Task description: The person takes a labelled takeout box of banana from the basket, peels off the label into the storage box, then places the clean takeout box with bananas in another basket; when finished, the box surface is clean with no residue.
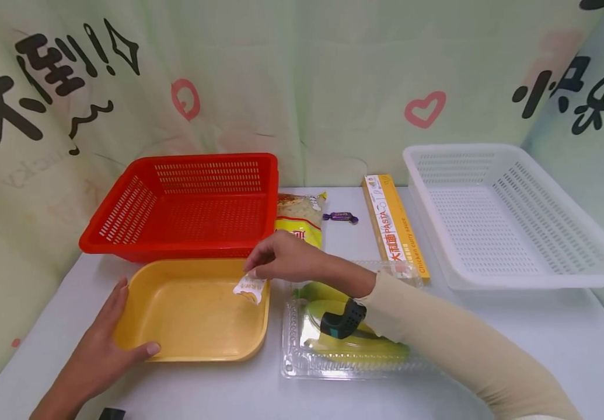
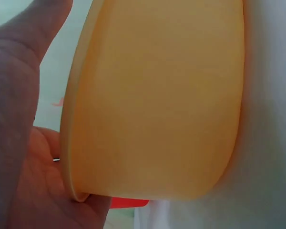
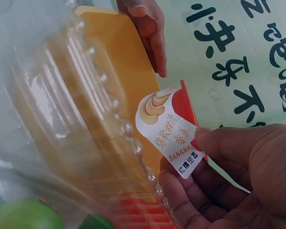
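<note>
Altogether two baskets [image 1: 186, 204], one tray [image 1: 191, 344].

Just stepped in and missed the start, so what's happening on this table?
A person is working at a table with bare hands. The right hand pinches a small banana-flavour packet above the yellow tray, while the left hand rests on that tray's near left corner, thumb over the rim. A red basket sits behind the tray, a clear clamshell box beside it, and a white basket to the right.
</note>
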`<state>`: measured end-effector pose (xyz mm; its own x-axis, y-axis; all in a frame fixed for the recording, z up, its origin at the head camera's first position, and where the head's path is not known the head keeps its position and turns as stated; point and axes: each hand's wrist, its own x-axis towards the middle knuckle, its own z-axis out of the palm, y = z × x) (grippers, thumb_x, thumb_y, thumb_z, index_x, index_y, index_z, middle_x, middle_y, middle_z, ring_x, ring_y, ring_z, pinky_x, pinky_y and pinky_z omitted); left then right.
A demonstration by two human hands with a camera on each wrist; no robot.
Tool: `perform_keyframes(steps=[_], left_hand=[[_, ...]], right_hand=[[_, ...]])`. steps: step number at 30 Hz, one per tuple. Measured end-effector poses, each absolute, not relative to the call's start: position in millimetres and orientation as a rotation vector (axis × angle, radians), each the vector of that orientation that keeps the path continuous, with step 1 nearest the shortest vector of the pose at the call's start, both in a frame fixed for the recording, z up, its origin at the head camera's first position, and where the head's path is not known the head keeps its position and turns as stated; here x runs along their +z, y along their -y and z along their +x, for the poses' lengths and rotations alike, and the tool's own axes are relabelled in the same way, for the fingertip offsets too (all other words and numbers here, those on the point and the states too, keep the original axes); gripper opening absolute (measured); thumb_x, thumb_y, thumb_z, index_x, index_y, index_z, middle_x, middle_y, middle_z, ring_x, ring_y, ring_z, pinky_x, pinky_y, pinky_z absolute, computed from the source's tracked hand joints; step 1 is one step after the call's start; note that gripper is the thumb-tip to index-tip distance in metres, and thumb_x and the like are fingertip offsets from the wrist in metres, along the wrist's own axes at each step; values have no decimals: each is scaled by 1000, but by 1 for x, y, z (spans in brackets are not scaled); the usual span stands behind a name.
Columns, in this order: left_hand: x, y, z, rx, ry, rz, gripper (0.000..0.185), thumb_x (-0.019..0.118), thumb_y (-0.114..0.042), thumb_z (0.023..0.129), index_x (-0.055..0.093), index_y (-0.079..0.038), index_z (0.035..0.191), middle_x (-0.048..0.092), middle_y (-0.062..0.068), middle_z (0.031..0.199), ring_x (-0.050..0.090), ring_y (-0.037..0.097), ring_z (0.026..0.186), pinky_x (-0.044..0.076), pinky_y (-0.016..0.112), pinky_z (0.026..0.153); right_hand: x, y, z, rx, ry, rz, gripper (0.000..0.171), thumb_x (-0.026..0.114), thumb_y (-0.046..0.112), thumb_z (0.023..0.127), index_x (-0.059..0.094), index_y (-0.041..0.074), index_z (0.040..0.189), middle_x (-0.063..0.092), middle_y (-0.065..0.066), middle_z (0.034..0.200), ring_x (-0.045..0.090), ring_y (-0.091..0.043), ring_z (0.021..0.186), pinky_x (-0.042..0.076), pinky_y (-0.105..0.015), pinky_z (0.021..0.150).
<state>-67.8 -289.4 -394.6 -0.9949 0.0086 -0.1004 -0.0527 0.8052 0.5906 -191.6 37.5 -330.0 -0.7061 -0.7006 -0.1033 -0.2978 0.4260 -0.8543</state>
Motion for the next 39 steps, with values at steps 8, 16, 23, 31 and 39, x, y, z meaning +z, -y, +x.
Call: perform_keyframes(steps=[8, 16, 23, 31, 39], left_hand=[[-396, 292, -68, 810, -2863, -8, 130, 81, -54, 69, -8, -10, 154, -8, 13, 161, 16, 52, 138, 32, 67, 98], [-394, 291, -68, 781, -2869, -2, 131, 80, -56, 70, -6, -3, 152, -9, 14, 161, 15, 51, 138, 32, 65, 99], [-393, 290, -68, 783, -2854, -30, 130, 80, -57, 70, -6, -3, 152, -9, 16, 161, 15, 51, 138, 33, 64, 98], [-394, 291, -68, 774, -2882, -4, 131, 80, -57, 69, -4, -1, 152, -9, 14, 161, 15, 51, 139, 32, 65, 99], [-394, 292, -69, 782, -2877, 9, 129, 81, -54, 70, -2, 2, 151, -8, 16, 161, 15, 51, 138, 31, 66, 100]], right_hand=[[-332, -34, -191, -1158, -2276, -791, 12, 69, 7, 90, 75, 4, 101, 69, 2, 86, 59, -16, 79, 54, -22, 70], [-334, -34, -192, -1153, -2270, -785, 15, 68, 7, 91, 74, 2, 104, 69, 2, 87, 59, -17, 80, 54, -23, 72], [-334, -33, -192, -1147, -2258, -797, 16, 68, 6, 91, 74, 2, 106, 70, 2, 89, 61, -15, 82, 54, -22, 75], [-334, -35, -193, -1143, -2242, -834, 17, 67, 5, 91, 73, 3, 108, 72, -3, 96, 63, -13, 86, 53, -22, 78], [-329, -42, -193, -1117, -2255, -826, 21, 65, 6, 93, 72, 4, 112, 72, -3, 103, 64, -13, 92, 54, -23, 80]])
